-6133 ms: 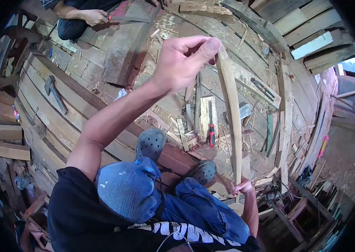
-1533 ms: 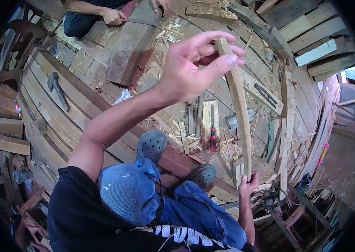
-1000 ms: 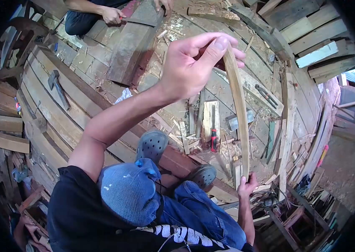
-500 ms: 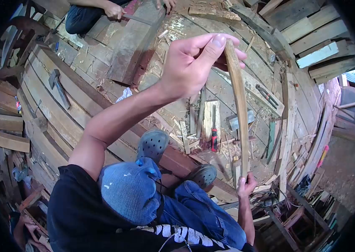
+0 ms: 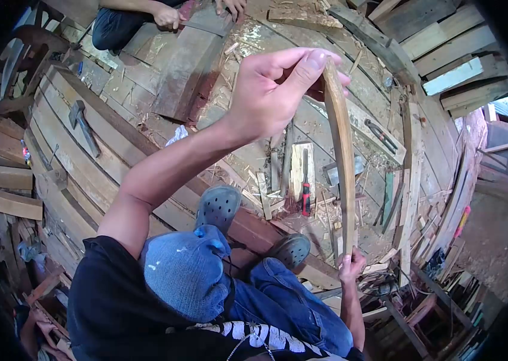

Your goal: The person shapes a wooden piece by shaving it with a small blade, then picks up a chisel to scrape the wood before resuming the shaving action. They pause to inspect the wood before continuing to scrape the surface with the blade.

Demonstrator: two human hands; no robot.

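Stick (image 5: 342, 156) held near both ends by left hand (image 5: 269, 93), right hand (image 5: 352, 265).

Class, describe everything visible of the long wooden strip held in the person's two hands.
The wooden strip is long, slender and brown. It looks gently curved, though the wide lens may exaggerate this. Raised above the floor, it is gripped near its far end by the left hand and at its near end by the right hand, which partly hides it.
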